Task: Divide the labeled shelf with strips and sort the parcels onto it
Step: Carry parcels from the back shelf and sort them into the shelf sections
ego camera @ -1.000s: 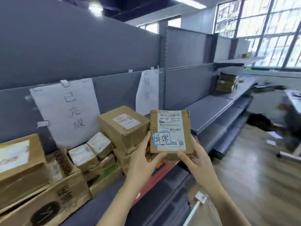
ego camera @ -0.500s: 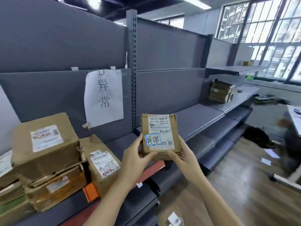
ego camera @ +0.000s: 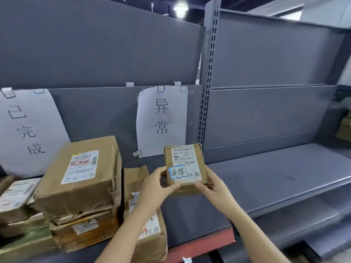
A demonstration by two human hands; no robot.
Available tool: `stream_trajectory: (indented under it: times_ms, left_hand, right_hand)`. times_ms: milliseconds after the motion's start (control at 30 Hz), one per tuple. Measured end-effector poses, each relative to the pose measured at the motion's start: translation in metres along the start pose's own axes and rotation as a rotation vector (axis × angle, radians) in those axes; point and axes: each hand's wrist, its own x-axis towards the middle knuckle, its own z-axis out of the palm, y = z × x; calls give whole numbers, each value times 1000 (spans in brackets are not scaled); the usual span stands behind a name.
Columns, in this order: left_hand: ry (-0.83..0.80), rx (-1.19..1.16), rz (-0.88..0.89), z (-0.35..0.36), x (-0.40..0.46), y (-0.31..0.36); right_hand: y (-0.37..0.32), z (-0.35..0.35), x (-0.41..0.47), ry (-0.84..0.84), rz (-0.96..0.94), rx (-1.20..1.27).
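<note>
A small brown parcel (ego camera: 185,166) with a white shipping label and a blue-edged handwritten sticker is held over the grey shelf (ego camera: 266,179). My left hand (ego camera: 156,186) grips its left edge and my right hand (ego camera: 214,188) grips its lower right corner. It hangs just below the paper sign (ego camera: 163,120) taped to the back panel. A second paper sign (ego camera: 28,130) hangs at the far left. A dark strip (ego camera: 122,192) stands between the tall parcel stack (ego camera: 83,175) and a parcel (ego camera: 148,224) under my left forearm.
More parcels lie at the far left (ego camera: 17,196). A slotted upright post (ego camera: 209,73) splits the shelving. The shelf's front edge is red (ego camera: 201,245). Lower shelves (ego camera: 303,211) step out at the right, and boxes (ego camera: 345,128) sit at the far right edge.
My view has swung left and closer to the shelf. Both hands carried the small parcel forward, so that it now hangs under the right-hand sign.
</note>
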Motion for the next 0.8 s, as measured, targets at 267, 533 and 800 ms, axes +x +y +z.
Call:
stream_trajectory:
  times_ms: [267,533,800]
  left_hand:
    - [-9,219,-230,17,19,-42]
    - [-127,571,-376,27,45,-75]
    - [-166,754,-465,33,78,-93]
  right_hand:
    - [67,26,45,-151,132,-82]
    - [113,46,75,-285,260,-120]
    - [119,44,110,-384,234,-280]
